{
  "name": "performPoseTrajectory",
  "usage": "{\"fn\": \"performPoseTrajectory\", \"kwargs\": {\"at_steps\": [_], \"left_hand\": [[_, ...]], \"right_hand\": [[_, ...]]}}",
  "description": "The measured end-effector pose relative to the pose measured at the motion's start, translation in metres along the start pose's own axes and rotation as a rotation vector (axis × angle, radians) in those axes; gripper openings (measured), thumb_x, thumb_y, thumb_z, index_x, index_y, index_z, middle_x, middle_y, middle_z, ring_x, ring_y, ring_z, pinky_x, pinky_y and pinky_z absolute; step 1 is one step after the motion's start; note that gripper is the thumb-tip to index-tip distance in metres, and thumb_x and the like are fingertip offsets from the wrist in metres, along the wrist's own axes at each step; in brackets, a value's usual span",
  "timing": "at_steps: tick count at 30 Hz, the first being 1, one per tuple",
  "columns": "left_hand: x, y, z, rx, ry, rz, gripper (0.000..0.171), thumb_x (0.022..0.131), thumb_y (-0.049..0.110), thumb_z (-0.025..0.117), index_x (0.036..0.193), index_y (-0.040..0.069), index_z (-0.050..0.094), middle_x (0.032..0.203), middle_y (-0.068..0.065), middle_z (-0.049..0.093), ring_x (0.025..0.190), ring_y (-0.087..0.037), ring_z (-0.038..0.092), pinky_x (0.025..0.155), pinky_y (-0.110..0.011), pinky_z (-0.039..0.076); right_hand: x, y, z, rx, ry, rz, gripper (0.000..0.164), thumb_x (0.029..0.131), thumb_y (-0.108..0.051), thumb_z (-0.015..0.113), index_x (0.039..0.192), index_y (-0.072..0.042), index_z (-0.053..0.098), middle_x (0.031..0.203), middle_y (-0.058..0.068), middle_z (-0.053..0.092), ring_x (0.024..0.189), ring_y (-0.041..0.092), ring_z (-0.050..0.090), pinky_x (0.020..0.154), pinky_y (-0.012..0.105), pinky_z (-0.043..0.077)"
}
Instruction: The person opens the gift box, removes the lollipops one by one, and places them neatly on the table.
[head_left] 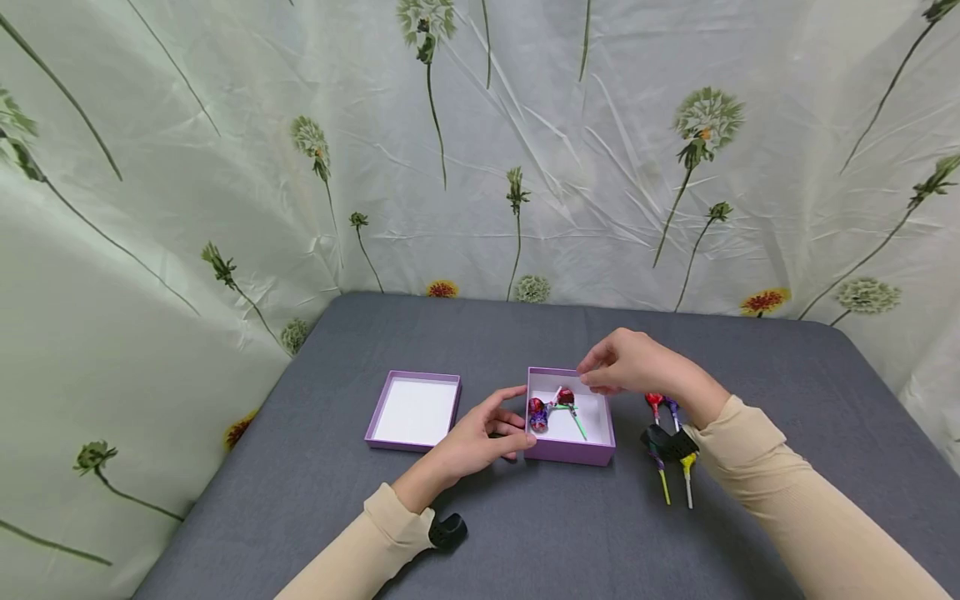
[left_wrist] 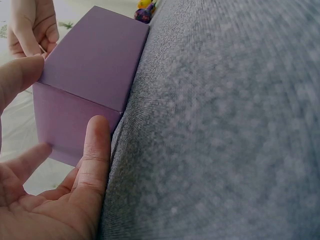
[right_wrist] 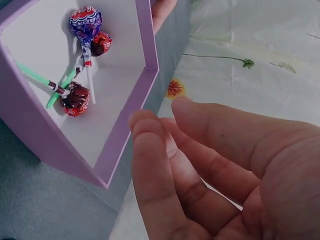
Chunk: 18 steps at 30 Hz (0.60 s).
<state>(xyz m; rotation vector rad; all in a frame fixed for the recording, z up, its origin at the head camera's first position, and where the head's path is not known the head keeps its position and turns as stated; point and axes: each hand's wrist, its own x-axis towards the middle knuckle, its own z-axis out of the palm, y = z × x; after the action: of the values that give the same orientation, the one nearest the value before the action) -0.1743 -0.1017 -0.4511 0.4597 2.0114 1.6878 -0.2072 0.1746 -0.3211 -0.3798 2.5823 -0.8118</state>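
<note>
A purple box (head_left: 572,452) with a white inside stands uncovered on the table. Three wrapped lollipops lie in it: a purple one (right_wrist: 86,22), a red one (right_wrist: 101,44) and a dark red one (right_wrist: 75,99), with white and green sticks. My left hand (head_left: 480,433) touches the box's left side, its fingers spread along the wall and its thumb at the near corner. Above the far right rim hovers my right hand (head_left: 630,364). Its fingers are loosely bent, and I see nothing between thumb and fingertips in the right wrist view.
A purple-rimmed lid (head_left: 414,410), white inside, lies left of the box. Several more lollipops, including a red one (head_left: 655,402) and a yellow one (head_left: 687,461), lie to the right, partly behind the right wrist's black strap (head_left: 667,444). Flower-patterned cloth (head_left: 480,233) hangs behind the grey table (head_left: 480,333).
</note>
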Motion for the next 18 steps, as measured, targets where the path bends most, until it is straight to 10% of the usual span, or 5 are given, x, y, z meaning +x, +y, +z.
{"fn": "performPoseTrajectory", "kwargs": {"at_steps": [18], "left_hand": [[-0.001, 0.001, 0.000, -0.006, 0.003, -0.006, 0.076, 0.099, 0.022, 0.080, 0.164, 0.023, 0.042, 0.126, -0.014, 0.064, 0.105, -0.015, 0.068, 0.084, -0.032, 0.064]], "right_hand": [[0.027, -0.005, 0.017, -0.012, -0.072, -0.034, 0.017, 0.100, -0.004, 0.071, 0.113, 0.000, 0.081, 0.094, 0.010, 0.082, 0.075, 0.008, 0.071, 0.071, 0.026, 0.059]]}}
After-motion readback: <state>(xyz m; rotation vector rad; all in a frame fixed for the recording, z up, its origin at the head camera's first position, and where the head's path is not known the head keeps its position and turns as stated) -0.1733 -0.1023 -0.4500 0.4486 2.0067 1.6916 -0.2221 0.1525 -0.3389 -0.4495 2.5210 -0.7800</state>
